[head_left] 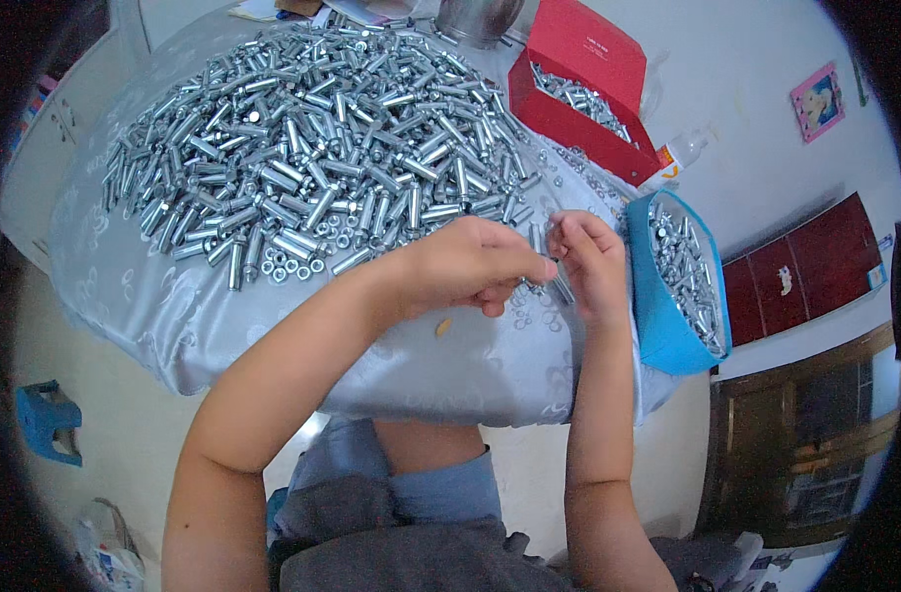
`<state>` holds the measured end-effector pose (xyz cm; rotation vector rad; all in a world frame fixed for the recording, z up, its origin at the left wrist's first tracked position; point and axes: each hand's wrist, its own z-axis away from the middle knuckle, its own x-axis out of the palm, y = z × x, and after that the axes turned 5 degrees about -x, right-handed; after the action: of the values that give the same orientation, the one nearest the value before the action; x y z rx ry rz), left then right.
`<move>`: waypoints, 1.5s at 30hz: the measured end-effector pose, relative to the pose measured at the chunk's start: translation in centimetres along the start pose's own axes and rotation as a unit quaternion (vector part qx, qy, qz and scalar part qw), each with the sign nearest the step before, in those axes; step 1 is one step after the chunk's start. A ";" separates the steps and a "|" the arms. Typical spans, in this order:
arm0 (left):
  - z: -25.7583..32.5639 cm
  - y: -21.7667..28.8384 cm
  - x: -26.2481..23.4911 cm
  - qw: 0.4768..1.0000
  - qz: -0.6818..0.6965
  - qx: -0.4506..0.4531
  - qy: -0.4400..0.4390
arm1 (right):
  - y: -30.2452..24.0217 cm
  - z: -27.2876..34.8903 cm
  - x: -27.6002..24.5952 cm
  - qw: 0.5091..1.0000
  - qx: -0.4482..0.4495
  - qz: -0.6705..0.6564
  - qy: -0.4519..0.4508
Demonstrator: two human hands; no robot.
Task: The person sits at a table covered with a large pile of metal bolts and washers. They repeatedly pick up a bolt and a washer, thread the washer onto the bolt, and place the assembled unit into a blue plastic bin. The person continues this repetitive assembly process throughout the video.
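Note:
My left hand (pixel 470 264) is above the near right part of the table, with its fingers curled and its thumb stretched toward the other hand. Close beside it, my right hand (pixel 593 271) has its thumb and fingers bent together in a pinch. Whatever either hand holds is too small or hidden to make out. A slim metal piece (pixel 563 287) shows between the hands; I cannot tell whether it is held or lies on the cloth. Beyond them spreads a big heap of silver sleeve anchor bolts (pixel 322 148). Loose nuts (pixel 290 266) lie at its near edge.
A blue fabric bin (pixel 655 326) full of metal bolts stands right of my right hand. Behind it are a red open box (pixel 628 158) with more bolts, a plastic bottle (pixel 682 150) and scattered washers (pixel 588 173). A metal pot (pixel 478 18) stands at the back. Silvery cloth (pixel 411 380) covers the table.

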<state>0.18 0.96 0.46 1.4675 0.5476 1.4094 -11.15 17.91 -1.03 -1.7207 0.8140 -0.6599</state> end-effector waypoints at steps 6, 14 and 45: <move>-0.3 0.8 -1.3 0.976 0.196 0.053 0.072 | -1.6 -2.5 -1.2 0.974 -0.016 0.161 0.159; -1.2 0.8 -2.4 0.951 0.267 0.082 0.134 | 0.8 -10.5 -6.6 0.823 -0.048 0.566 -0.007; -1.6 -0.5 -2.3 0.977 -0.003 0.102 0.184 | -1.3 -1.1 2.5 0.985 0.067 0.122 -0.097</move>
<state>-1.67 -0.30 -1.35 1.3637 0.9531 1.6718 -10.16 15.56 0.63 -1.5065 0.8067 -0.3662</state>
